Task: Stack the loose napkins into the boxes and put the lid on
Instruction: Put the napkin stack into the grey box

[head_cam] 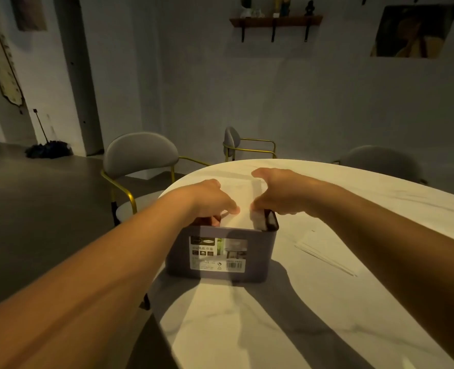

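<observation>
Two hands, the left hand and the right hand, clasp opposite edges of a white napkin stack, whose lower end sits inside the open grey box directly beneath the grip. The box stands on a pale, marble-patterned table; loose napkins lie flat on the table, right of the grip. Beyond the grip stand grey-backed chairs; higher on the wall hang a shelf and a poster. Far left, an umbrella rests on the dark floor.

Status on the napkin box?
Both hands busy: left hand and right hand grip napkin stack edges. Stack partway into grey box. More loose napkins on table; no lid visible.
</observation>
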`<state>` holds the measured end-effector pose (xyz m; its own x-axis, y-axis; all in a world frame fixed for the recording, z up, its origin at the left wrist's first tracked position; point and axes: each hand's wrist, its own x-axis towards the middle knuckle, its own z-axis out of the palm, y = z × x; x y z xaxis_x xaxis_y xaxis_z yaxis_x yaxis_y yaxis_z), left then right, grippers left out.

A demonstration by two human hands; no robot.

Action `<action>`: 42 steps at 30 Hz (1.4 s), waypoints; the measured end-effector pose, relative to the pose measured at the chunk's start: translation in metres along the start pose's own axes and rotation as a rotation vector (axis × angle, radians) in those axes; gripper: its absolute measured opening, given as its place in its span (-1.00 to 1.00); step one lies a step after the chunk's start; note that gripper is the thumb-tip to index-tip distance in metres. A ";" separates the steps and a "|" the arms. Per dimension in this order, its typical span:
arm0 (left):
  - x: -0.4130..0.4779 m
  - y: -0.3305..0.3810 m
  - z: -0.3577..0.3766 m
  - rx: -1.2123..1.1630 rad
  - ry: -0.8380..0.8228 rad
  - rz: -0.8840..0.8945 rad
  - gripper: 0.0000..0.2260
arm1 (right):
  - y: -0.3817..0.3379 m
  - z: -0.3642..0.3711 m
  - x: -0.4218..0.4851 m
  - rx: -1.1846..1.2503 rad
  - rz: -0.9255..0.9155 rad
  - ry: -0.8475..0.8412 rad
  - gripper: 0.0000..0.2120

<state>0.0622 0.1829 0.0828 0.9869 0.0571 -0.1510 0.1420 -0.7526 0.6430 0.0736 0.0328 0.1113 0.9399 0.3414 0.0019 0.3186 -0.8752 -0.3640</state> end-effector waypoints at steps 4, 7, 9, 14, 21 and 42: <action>0.002 0.000 0.000 0.146 -0.067 0.012 -0.43 | -0.006 -0.004 0.007 -0.203 -0.013 -0.170 -0.49; 0.002 0.003 0.004 0.315 -0.086 0.030 -0.36 | -0.012 0.000 0.012 -0.293 0.023 -0.302 -0.52; 0.003 0.004 0.007 0.407 -0.040 0.069 -0.32 | -0.015 0.000 0.012 -0.295 0.047 -0.316 -0.53; -0.005 0.016 0.002 0.471 0.086 0.182 -0.47 | -0.022 -0.016 0.004 -0.453 -0.059 -0.168 -0.55; -0.006 0.017 0.003 0.550 -0.043 0.293 -0.67 | -0.021 0.004 -0.006 -0.638 -0.226 -0.297 -0.66; -0.014 0.152 0.150 0.424 0.164 0.429 -0.75 | 0.170 -0.023 -0.100 -0.139 0.146 0.130 -0.78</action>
<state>0.0582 -0.0308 0.0704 0.9531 -0.2329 0.1934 -0.2789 -0.9240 0.2618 0.0368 -0.1573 0.0707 0.9823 0.1685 0.0818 0.1834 -0.9538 -0.2377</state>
